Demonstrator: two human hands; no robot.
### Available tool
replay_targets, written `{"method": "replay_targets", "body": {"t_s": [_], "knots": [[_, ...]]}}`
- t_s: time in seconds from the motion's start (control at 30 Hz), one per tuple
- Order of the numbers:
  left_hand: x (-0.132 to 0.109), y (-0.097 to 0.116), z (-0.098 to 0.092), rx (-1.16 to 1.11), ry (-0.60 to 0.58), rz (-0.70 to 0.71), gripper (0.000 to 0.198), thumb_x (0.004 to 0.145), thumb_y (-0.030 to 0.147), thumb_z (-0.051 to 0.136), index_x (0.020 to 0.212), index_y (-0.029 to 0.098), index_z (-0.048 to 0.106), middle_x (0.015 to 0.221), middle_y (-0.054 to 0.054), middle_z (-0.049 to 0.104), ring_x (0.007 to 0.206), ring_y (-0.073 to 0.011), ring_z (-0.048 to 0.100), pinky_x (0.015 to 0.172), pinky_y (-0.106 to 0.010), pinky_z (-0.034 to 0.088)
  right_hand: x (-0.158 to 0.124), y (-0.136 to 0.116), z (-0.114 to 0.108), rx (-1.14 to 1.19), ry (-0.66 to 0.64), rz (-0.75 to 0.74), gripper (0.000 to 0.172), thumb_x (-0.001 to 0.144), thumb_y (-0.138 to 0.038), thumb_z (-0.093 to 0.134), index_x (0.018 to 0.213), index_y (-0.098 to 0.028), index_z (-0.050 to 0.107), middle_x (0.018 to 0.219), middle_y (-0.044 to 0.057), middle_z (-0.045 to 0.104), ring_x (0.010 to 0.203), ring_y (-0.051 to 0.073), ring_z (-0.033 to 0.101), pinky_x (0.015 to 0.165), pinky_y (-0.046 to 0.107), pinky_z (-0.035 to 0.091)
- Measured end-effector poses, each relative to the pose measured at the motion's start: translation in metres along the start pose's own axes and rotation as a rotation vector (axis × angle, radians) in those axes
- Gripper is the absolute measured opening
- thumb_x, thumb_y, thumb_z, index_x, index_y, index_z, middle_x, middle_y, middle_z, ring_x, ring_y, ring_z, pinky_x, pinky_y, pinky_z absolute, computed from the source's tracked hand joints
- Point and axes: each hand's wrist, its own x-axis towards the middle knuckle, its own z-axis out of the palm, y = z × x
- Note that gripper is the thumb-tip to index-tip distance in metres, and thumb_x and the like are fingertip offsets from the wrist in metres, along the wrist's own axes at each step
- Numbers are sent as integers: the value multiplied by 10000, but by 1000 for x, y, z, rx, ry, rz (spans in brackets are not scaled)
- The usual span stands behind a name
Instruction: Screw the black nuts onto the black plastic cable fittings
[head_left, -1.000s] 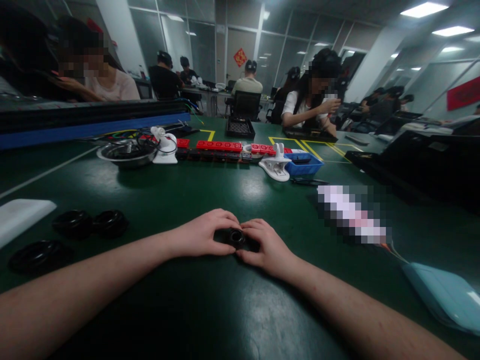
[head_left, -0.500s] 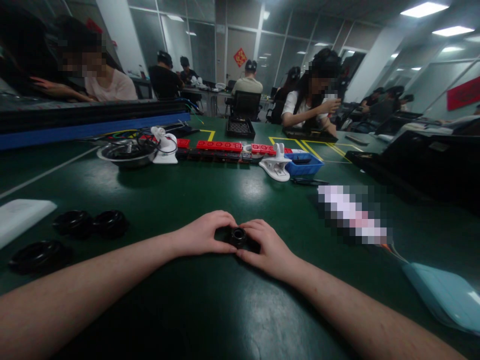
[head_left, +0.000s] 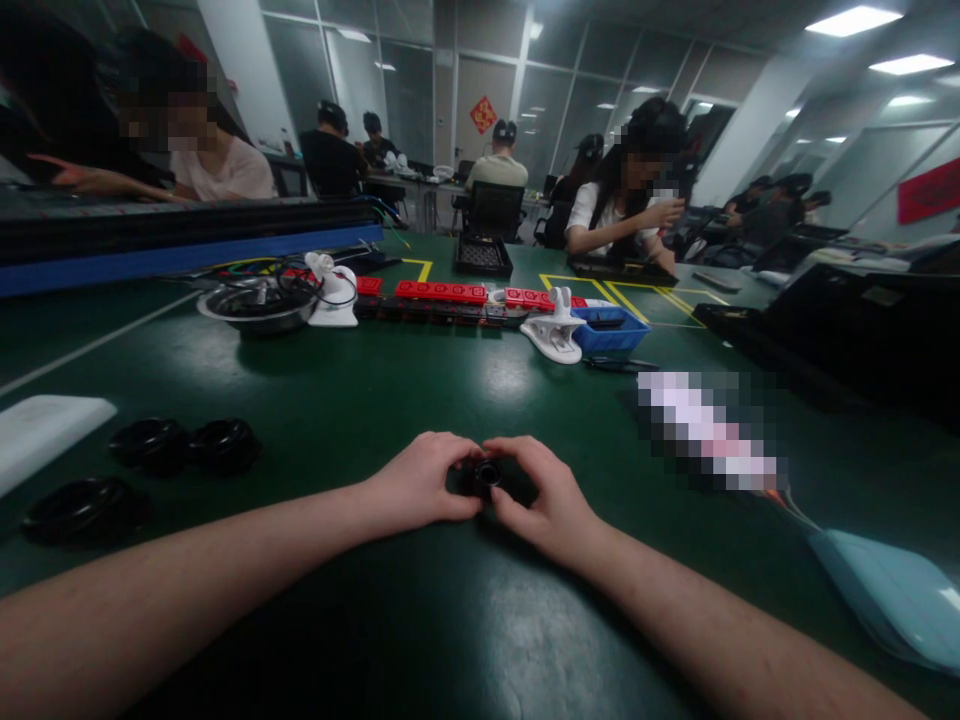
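Note:
A small black ring-shaped part [head_left: 488,474] is between my two hands, just above or on the green table [head_left: 337,385]. My left hand [head_left: 429,478] curves round its left side, fingers and thumb closed on it. From the right, my right hand [head_left: 544,492] has its thumb and fingertips at the part's edge, in a curved pinch. To the left lie three larger black rings: two side by side [head_left: 149,443] [head_left: 224,443] and one nearer to me [head_left: 84,509].
Behind stand a metal bowl [head_left: 259,305], red strips [head_left: 441,292], a white clip [head_left: 553,328] and a blue tray [head_left: 611,330]. At right lie a blurred-out object [head_left: 709,432] and a light-blue case [head_left: 892,590]. A white object [head_left: 49,435] is at left. Several people sit beyond.
Both hands and the small black part have shifted slightly right. My right hand's fingers have risen and its thumb has moved up nearer the part's lower edge.

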Motion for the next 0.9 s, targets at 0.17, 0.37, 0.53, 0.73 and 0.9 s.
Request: {"method": "replay_targets", "body": {"t_s": [0.17, 0.37, 0.53, 0.73, 0.9], "knots": [[2, -8, -1, -37, 32, 32, 285, 649, 318, 674, 869, 177, 560, 904, -21, 593, 873, -207, 532, 799, -343, 393, -1, -2, 3, -66, 19, 49, 602, 651, -350, 664, 1163, -181, 397, 1118, 123, 517, 1023, 280, 500, 857, 452, 415], [3, -9, 2, -47, 40, 71, 328, 628, 237, 657, 931, 177, 547, 954, -34, 579, 917, -215, 516, 852, -363, 377, -4, 2, 6, 50, 18, 16, 489, 724, -164, 541, 1177, -220, 365, 1067, 77, 552, 993, 223, 534, 878, 410, 423], [3, -11, 3, -78, 28, 85, 332, 641, 321, 682, 909, 171, 555, 960, -40, 578, 935, -216, 507, 859, -355, 375, -3, -1, 5, -17, 62, 30, 630, 668, -315, 669, 1199, -189, 354, 1175, 125, 477, 1074, 277, 470, 906, 446, 393], [1, -5, 1, -48, 0, 101, 364, 612, 215, 674, 949, 154, 551, 949, -49, 574, 915, -218, 509, 845, -348, 382, -3, -3, 4, -3, 25, -3, 293, 725, -213, 606, 992, -209, 486, 917, 46, 574, 846, 199, 551, 754, 352, 470], [-1, -3, 1, -58, 5, 126, 314, 645, 253, 666, 925, 168, 553, 946, -37, 585, 924, -211, 517, 859, -343, 371, -6, -4, 2, 82, 59, -56, 347, 800, -164, 494, 1131, -217, 405, 1016, 67, 554, 941, 191, 544, 833, 354, 453]]}}
